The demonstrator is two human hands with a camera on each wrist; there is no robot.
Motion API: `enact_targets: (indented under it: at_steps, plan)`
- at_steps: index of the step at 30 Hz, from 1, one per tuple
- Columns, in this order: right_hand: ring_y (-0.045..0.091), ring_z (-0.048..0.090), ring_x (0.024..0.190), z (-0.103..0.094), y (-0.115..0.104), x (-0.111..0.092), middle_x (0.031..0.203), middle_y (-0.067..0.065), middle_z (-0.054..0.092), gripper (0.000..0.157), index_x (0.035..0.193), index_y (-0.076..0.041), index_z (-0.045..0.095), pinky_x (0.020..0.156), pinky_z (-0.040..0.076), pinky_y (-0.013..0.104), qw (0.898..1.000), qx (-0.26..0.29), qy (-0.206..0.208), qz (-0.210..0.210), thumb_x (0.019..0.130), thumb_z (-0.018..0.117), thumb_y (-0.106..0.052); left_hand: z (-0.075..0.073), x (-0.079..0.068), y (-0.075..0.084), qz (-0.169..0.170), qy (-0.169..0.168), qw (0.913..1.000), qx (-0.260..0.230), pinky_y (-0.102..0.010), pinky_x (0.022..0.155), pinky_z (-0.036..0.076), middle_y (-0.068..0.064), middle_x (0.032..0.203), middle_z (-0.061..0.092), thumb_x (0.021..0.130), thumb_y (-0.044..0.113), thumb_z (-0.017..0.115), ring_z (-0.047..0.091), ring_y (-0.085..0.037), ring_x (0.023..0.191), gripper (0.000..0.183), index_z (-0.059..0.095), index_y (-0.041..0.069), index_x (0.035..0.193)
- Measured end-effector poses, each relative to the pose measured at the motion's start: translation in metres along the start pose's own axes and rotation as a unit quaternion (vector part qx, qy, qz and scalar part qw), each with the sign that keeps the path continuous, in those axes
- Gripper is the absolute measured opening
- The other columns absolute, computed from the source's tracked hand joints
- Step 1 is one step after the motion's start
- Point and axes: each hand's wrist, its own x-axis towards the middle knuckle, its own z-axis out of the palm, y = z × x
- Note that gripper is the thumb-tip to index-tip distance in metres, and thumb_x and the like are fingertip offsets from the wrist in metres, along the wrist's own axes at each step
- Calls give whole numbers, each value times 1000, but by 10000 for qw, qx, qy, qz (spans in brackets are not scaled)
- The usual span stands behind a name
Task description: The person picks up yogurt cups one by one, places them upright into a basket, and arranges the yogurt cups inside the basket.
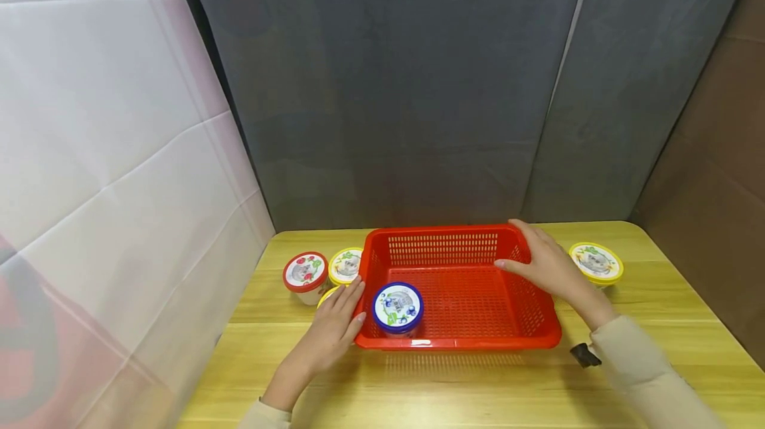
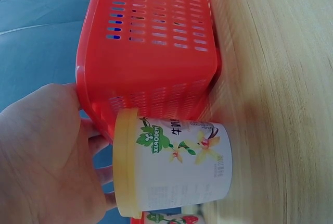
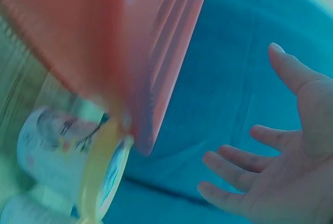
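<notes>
A red plastic basket (image 1: 472, 303) with slotted walls stands in the middle of the wooden table. Inside its near left corner is a tub with a blue lid (image 1: 398, 307). My left hand (image 1: 329, 333) touches the basket's left rim with straight fingers. Just under that hand, a white tub with a yellow lid (image 2: 182, 166) stands upright close to the basket wall; the hand mostly hides it in the head view. At the right rim is my right hand (image 1: 546, 266), its thumb over the basket; the right wrist view has the fingers spread and apart from the basket.
Left of the basket stand a red-lidded tub (image 1: 306, 273) and another yellow-lidded tub (image 1: 345, 265). One more yellow-lidded tub (image 1: 595, 263) is to the right, behind my right wrist. A grey partition (image 1: 388, 117) rises behind the table, with a white panel (image 1: 119, 117) at left.
</notes>
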Motion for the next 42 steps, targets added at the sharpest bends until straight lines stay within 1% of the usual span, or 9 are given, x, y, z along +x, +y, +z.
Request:
enact_targets:
  at_steps: [5,10,17,23,30,35,42]
  plan:
    - [52,33,140,-12,18,-5,158,29,28,101,157,-9,20,107,33,73,9998,22,74,174,85,64,-65,0,0,0,-60,-49,10000,-43,-61,122,21,-6,166,25,104,30,46,25,-41,150,58,29,10,156]
    - [54,31,139,-20,39,-9,158,30,26,98,158,-10,18,104,32,74,9994,76,161,304,88,63,-61,-1,-1,1,-96,-52,9999,-65,-61,122,20,-5,166,25,104,30,46,25,-41,150,59,29,11,156]
    - [57,33,135,-27,69,-12,153,35,31,93,154,-1,24,102,32,76,9980,-97,512,366,90,66,-53,-2,-1,1,-160,-177,9997,-62,-62,122,19,-4,167,23,104,32,45,23,-41,151,59,27,12,157]
    - [59,31,133,-28,92,-15,151,39,30,92,154,3,23,102,30,76,9961,-141,703,510,92,64,-52,-2,-2,2,-140,-125,9998,-80,-62,122,19,-4,166,23,104,32,45,23,-41,151,59,27,12,157]
    - [61,28,133,-27,111,-20,149,41,28,92,153,5,22,102,28,77,9936,-162,841,730,92,64,-49,-1,-2,1,-69,-50,9999,-58,-61,122,20,-4,166,25,104,32,46,25,-41,150,59,29,12,157]
    - [62,30,130,-24,123,-22,146,43,30,91,152,6,25,99,29,77,9926,-217,961,712,91,67,-47,-1,-2,1,-57,-35,10000,-54,-60,122,21,-4,166,25,104,32,46,25,-41,150,59,29,12,156]
    - [65,29,127,-19,140,-22,143,46,30,91,149,10,27,99,28,77,9921,-295,991,705,90,68,-46,-2,-1,2,-164,-156,9997,-82,-61,122,21,-4,166,24,103,32,48,23,-40,151,61,28,13,157]
